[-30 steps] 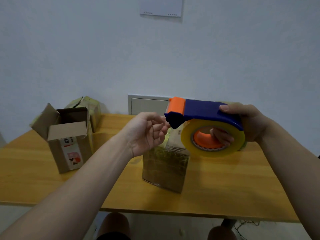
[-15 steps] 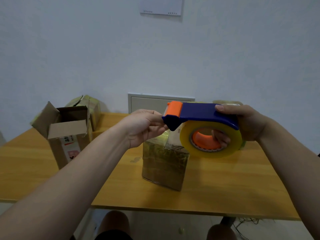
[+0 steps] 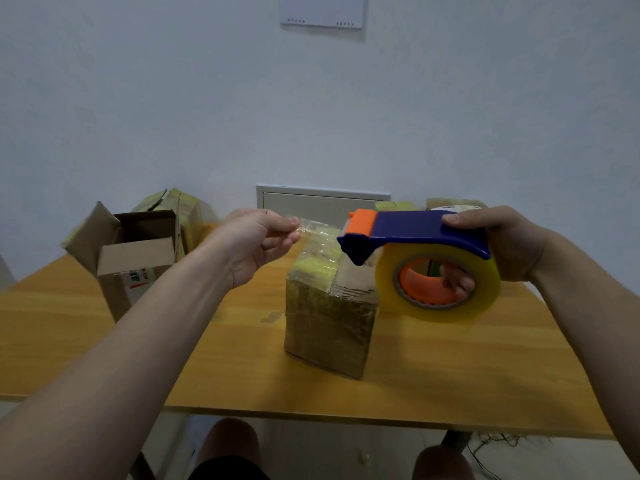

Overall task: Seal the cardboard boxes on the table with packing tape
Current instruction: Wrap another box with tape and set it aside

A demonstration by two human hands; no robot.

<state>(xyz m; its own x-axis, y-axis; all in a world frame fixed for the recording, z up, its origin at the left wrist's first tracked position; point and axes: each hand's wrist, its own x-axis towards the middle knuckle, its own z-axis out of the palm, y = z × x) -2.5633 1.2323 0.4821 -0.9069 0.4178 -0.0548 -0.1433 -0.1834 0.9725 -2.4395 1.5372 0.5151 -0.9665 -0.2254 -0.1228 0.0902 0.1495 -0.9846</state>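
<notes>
"Wooden worktop (image 3: 450, 375) against a pale wall, is that the setting?"

"Yes. A white panel (image 3: 322, 202) sits in the wall just behind the worktop's far edge, and a sheet of paper (image 3: 322, 10) hangs higher up."

"Where are the boxes?"

"One closed box (image 3: 329, 327), wrapped in yellowish tape, stands upright near the middle of the worktop. An open box (image 3: 135, 258) with raised flaps sits at the far left. A taped box (image 3: 185, 209) lies just behind it by the wall. Another taped box (image 3: 394, 205) shows at the far right, behind the dispenser."

"And the tape?"

"The tape dispenser (image 3: 415, 230), blue with an orange end, is in the air above and to the right of the closed box. It carries a yellowish tape roll (image 3: 486, 296). The right grip (image 3: 502, 244) is clenched round it, thumb on top of the blue handle and fingers through the orange core."

"The left grip?"

"The left grip (image 3: 252, 244) pinches the free end of a clear tape strip (image 3: 318, 230) between thumb and fingertips. The wrinkled strip runs from the dispenser's orange end leftward to that grip, above the closed box. Whether it touches the box, I cannot tell."
</notes>
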